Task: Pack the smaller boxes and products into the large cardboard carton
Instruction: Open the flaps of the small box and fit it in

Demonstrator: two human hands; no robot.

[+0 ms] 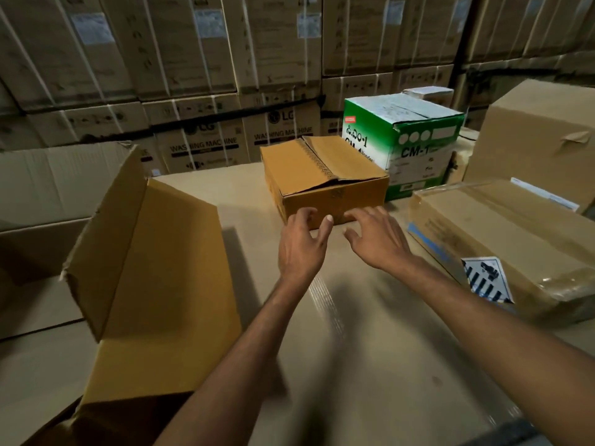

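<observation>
Both are released, fingers spread, grasping nothing. The box sits on the table just ahead of the left grip and right grip, its front face at their fingertips; contact is unclear. The open carton stands left of the left grip.

Colours as I see them, head view.
Ochre-brown small box; green-and-white printed box; flat carton tan, its label striped black on white.
</observation>
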